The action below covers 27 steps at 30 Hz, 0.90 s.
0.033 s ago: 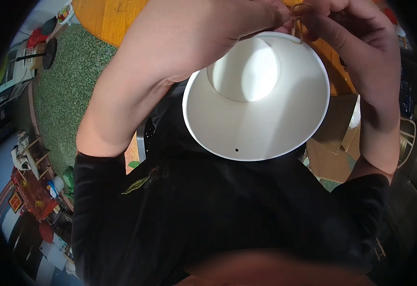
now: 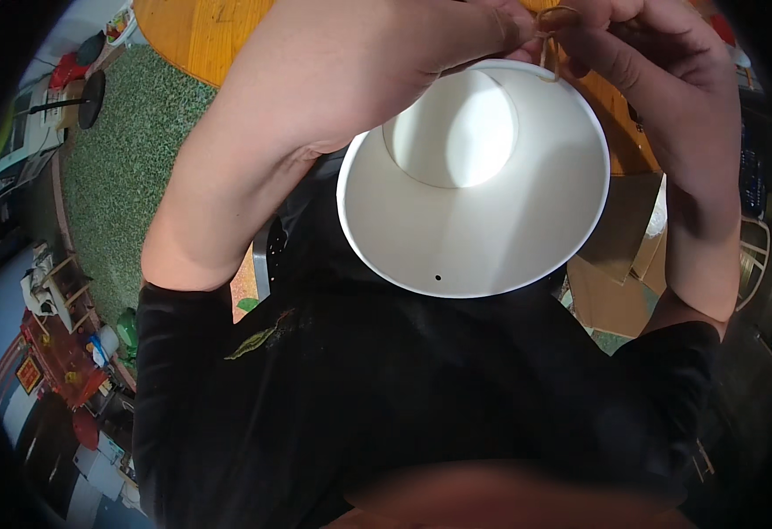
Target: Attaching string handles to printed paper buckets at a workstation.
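A white paper bucket (image 2: 527, 220) tilts its wide mouth toward me, its round bottom showing inside. A small dark hole pierces its near wall. At the far rim, a thin brown cord (image 2: 549, 60) passes through the wall and rises in a loop. My left hand (image 2: 456, 35) is closed, with its fingertips pinching the cord just above that rim. My right hand (image 2: 655, 75) pinches the same cord from the other side, thumb and forefinger bent together. Parts of the fingers and the cord's ends are hidden at the top edge.
An orange-brown wooden table (image 2: 201, 35) lies beyond the bucket. Cardboard boxes (image 2: 611, 304) stand low at the right. Green speckled floor (image 2: 130, 150) stretches to the left, with a black round-based object (image 2: 93, 99) on its far side. Cluttered furniture lines the left rim.
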{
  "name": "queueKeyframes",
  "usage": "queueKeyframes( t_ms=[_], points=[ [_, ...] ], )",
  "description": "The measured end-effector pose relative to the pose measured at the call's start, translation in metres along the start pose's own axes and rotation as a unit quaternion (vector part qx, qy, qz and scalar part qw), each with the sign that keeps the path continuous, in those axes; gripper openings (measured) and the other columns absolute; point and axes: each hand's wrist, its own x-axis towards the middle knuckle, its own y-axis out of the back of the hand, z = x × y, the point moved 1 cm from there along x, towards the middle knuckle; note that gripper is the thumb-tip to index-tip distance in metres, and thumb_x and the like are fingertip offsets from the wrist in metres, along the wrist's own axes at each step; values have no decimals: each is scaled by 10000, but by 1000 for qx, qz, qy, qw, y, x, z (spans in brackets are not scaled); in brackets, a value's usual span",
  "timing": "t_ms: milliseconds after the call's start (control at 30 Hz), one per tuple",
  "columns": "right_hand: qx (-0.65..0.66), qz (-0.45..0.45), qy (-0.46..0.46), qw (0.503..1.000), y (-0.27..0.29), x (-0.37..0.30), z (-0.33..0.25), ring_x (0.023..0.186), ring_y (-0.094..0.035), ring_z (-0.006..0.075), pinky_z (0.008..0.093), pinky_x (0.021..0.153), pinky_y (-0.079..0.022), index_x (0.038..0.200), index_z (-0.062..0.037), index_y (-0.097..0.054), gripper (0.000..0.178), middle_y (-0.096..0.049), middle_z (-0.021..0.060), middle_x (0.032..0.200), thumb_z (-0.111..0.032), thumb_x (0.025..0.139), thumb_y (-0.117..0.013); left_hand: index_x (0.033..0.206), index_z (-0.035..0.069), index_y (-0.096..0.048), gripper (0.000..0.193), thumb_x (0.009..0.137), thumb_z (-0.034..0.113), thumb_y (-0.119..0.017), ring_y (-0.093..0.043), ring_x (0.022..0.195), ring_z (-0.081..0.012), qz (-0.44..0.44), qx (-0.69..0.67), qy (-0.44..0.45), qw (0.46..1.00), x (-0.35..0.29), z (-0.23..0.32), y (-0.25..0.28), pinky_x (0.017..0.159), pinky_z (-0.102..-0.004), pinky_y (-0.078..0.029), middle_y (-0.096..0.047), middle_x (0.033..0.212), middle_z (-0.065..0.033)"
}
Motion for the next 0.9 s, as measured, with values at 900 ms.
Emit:
queueKeyframes(
  t_ms=[900],
  points=[
    [203,-3,-167,965,-6,-26,1,877,-754,202,285,798,-609,965,56,-710,81,-770,182,995,79,887,-709,1023,-28,-740,202,883,-121,-628,-683,813,-93,-126,10,8,992,-1,-17,21,742,-222,-547,-751,951,-61]
  ],
)
